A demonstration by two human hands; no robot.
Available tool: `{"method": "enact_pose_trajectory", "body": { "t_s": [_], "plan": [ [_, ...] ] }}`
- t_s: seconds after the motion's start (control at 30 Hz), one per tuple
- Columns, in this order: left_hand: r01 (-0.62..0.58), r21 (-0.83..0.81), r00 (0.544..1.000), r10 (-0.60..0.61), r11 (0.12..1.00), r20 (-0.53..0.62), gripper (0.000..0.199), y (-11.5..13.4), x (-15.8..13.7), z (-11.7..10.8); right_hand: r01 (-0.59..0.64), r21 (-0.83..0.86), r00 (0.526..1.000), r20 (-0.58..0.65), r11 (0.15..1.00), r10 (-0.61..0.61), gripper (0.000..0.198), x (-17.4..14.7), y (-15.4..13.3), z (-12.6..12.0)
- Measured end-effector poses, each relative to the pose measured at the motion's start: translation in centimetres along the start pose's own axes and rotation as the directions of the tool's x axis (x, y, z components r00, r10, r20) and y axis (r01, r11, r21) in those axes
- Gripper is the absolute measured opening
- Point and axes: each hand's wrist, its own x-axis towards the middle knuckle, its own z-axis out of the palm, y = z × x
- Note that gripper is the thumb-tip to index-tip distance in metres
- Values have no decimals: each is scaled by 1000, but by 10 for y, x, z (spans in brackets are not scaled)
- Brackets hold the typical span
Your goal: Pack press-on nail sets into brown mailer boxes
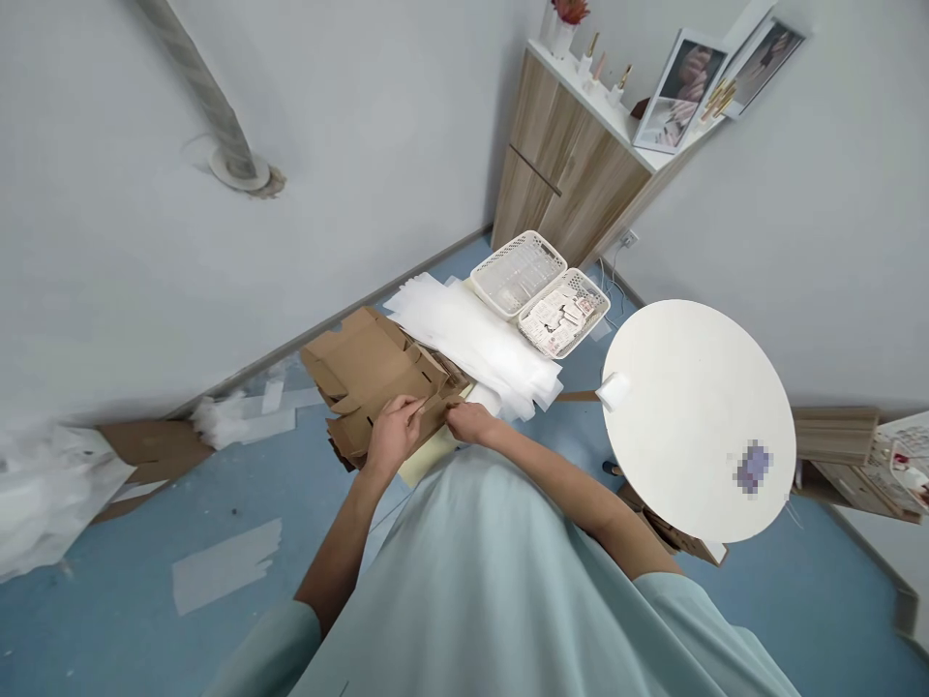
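Several flat brown cardboard boxes (363, 358) lie stacked in front of me, their flaps and slots showing. My left hand (394, 436) is closed on the near edge of the top cardboard box, thumb over the board. Close beside it on the right, my right hand (470, 423) has its fingers curled round the end of the same cardboard. The fingertips of my right hand are partly hidden. Just beyond the hands, a pile of white foam sheets (471, 334) touches the cardboard stack. A pale yellow surface (430, 457) shows beneath the cardboard.
Two white plastic baskets (497, 302) stand past the foam, one with small printed cards. At right is a round white table (697, 407) with a blurred patch. A wooden cabinet (581, 155) fills the corner. Plastic bags (58, 494) and paper scraps lie on the blue floor (290, 581).
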Motion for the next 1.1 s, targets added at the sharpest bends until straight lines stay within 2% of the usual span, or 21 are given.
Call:
{"method": "enact_pose_trajectory", "body": {
  "t_s": [0.1,0.17,0.23,0.27,0.33,0.37,0.43,0.5,0.57,0.63,0.7,0.8,0.97,1.1],
  "plan": [
    [-54,-29,994,51,998,-93,40,24,3,-29,7,32,1000,-27,999,-6,21,-1,-3,-4],
    [-106,-41,986,100,993,-135,43,43,6,-48,29,107,996,-89,994,-20,21,-9,-1,-12],
    [-176,-43,973,167,984,-161,46,64,9,-64,78,263,974,-228,962,-16,22,-26,8,-24],
    [-211,-42,965,202,976,-164,47,74,11,-70,116,357,945,-327,927,7,24,-39,14,-33],
    [-287,-37,950,279,957,-142,49,96,16,-77,193,520,849,-514,832,125,33,-71,30,-54],
    [-328,-32,939,323,944,-121,50,107,18,-77,227,577,784,-586,784,204,38,-90,38,-65],
    [-428,-19,902,426,903,-63,54,130,25,-72,268,654,672,-653,708,348,42,-130,55,-85],
    [-548,-12,836,548,836,2,59,155,33,-58,242,680,545,-686,692,483,42,-171,70,-98],
    [-674,-12,737,673,739,64,63,180,41,-38,212,697,437,-694,685,572,42,-208,84,-101],
    [-783,-18,617,779,622,112,67,207,48,-11,177,722,346,-682,669,645,39,-240,99,-94],
    [-855,-40,506,849,517,150,68,234,53,20,141,753,254,-655,642,712,36,-269,117,-77],
    [-903,-116,387,900,414,201,65,271,55,74,107,807,133,-590,580,797,32,-312,149,-40],
    [-917,-251,226,922,310,315,63,325,42,187,103,909,2,-407,405,913,27,-389,206,37],
    [-915,-321,95,903,244,418,64,355,20,289,122,951,-57,-280,285,958,29,-440,255,108]
  ]
}}
